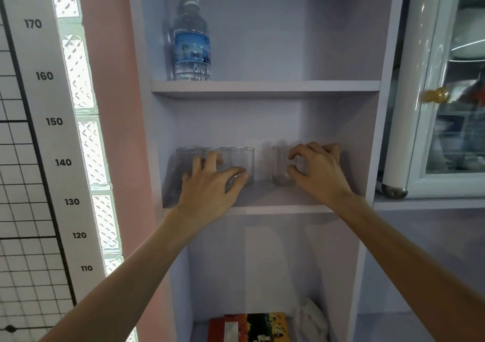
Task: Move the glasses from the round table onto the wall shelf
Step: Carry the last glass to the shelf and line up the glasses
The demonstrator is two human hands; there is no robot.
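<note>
On middle wall shelf [265, 207]: glasses crammed in row. Left hand [210, 186], fingers wrapped round front glass [237, 177], could knock neighbours [242, 161]. Right hand [319, 171], fingers half-curled, just beside blurry fourth glass [282, 167], grip unclear, might tip it.

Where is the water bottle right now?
The water bottle stands upright at the left end of the upper shelf, one level above the row of glasses the hands are reaching for.
</note>
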